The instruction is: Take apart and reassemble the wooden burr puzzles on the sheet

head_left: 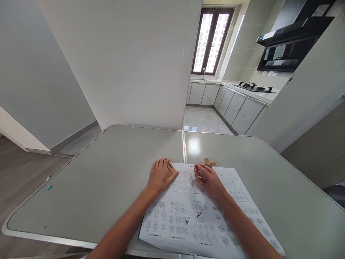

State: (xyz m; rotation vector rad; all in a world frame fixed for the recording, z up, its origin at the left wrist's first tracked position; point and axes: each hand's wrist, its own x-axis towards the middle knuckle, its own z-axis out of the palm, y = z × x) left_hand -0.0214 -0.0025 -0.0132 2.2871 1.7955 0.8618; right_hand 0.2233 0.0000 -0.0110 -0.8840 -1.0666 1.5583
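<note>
My left hand (159, 176) is closed around a small light-brown wooden piece (170, 169) with a dark slot in it. It rests at the upper left edge of a large printed sheet (185, 230). My right hand (206, 176) hovers over or rests on the sheet's upper middle, fingers curled together in a pinch; whatever they hold, if anything, is too small to make out. Just beyond the right hand lies a cross-shaped wooden piece (209, 162), partly hidden by the fingers. Rows of small line diagrams cover the sheet, and both forearms reach across it.
The grey-green table (107, 180) has a metal seam (184, 147) down its middle and rounded corners. A small teal bit (49, 187) lies near its left edge. Behind are a white wall (129, 64) and a kitchen with a gas stove (254, 87).
</note>
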